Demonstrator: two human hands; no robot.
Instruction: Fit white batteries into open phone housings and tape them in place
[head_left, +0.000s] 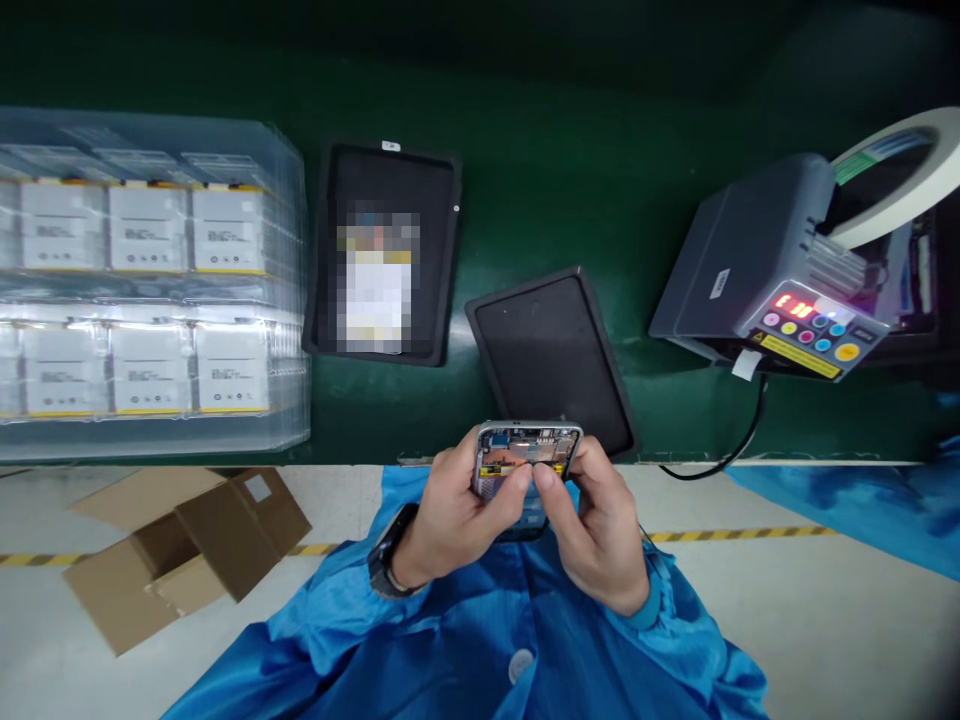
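Note:
An opened phone (525, 437), its circuit board and a yellow strip showing, is held between my two hands at the bench's front edge. My left hand (457, 510) wraps round its left side, the thumb pressing on the inside near the yellow strip. On the other side, my right hand (596, 520) grips the frame, and its thumb presses down beside the left one. Both thumbs cover part of the phone's lower half. Just beyond the phone lies a black tray (551, 345), set at an angle, with nothing visible in it.
Another black tray (442, 300) holds a pixelated item. Clear plastic trays (289, 290) with several white battery packs stand at left. A grey tape dispenser (735, 250) with lit buttons and a tape roll (915, 190) is at right. Cardboard boxes (225, 530) lie on the floor.

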